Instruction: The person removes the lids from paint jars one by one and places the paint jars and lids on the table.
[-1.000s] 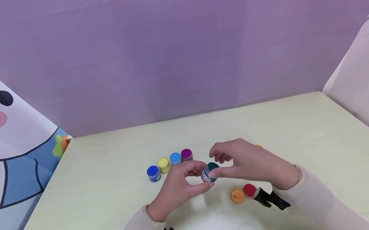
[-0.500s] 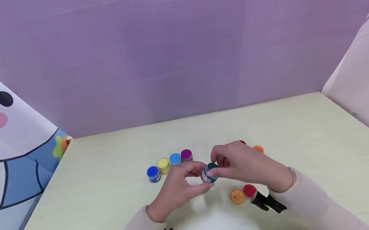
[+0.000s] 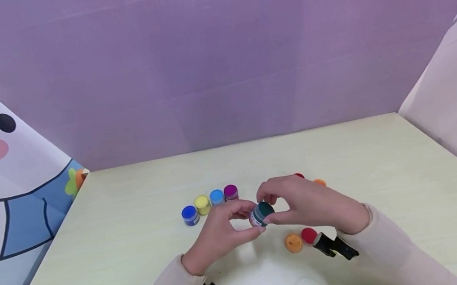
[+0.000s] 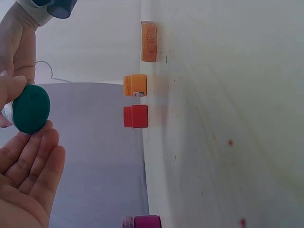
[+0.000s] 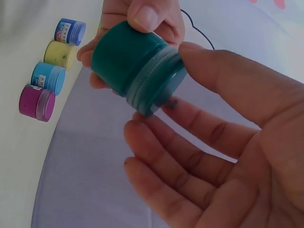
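My left hand (image 3: 226,226) holds a small green paint jar (image 3: 259,215) above the table, tilted towards the right hand. In the right wrist view, the jar's green body (image 5: 126,59) faces the left fingers, and its clear ridged lid (image 5: 159,78) faces my right hand. The right hand (image 3: 308,199) pinches the lid's rim between thumb and index finger. Its other fingers (image 5: 166,166) lie loosely curled below the lid. In the left wrist view, a dark green round face (image 4: 32,109) of the jar shows beside the left fingers (image 4: 35,161).
Blue (image 3: 190,215), yellow (image 3: 203,205), light blue (image 3: 217,196) and purple (image 3: 231,192) jars stand left of the hands. Red (image 4: 136,116) and orange (image 4: 135,85) jars and an orange block-like item (image 4: 149,42) lie beyond. Round orange (image 3: 294,243) and red (image 3: 309,235) pieces lie in front.
The right fingers close over the dark green top half a second ago, then shift slightly back with more of the top showing. The left hand keeps the jar in place.
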`<state>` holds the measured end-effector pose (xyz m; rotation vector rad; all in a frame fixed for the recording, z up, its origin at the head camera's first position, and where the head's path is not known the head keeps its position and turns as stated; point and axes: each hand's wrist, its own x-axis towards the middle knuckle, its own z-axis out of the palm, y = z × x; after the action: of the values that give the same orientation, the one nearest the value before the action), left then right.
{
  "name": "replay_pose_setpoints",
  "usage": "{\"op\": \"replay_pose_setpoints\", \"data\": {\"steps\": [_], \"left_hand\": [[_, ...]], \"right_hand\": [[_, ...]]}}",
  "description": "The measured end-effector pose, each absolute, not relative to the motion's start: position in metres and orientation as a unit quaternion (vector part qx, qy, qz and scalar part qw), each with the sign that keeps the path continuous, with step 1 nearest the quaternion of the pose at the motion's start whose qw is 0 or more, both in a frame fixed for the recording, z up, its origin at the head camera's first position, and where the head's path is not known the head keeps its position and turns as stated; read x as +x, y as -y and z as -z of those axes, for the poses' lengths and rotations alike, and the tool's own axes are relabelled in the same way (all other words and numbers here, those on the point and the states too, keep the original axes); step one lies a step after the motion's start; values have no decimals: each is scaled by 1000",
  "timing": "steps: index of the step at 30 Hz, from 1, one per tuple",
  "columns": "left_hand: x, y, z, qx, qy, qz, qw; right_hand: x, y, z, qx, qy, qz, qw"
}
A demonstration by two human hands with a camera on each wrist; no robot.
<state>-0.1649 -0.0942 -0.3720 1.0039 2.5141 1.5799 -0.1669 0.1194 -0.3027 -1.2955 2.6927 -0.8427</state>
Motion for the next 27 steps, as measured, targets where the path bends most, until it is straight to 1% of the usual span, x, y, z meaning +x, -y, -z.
{"op": "replay_pose_setpoints", "data": {"steps": [12, 17, 23, 27], "left_hand": [[-165, 94, 371, 314, -801, -510, 5], [-165, 94, 371, 313, -803, -508, 1], [-165, 94, 373, 319, -806, -499, -16], [-165, 93, 374, 322, -808, -493, -19]], "right_hand": [[-168, -121, 303, -444, -852, 279, 3], [-167, -119, 303, -382, -876, 293, -5], [-165, -114, 305, -285, -908, 305, 40], [-163, -111, 307, -261, -914, 305, 60]]}}
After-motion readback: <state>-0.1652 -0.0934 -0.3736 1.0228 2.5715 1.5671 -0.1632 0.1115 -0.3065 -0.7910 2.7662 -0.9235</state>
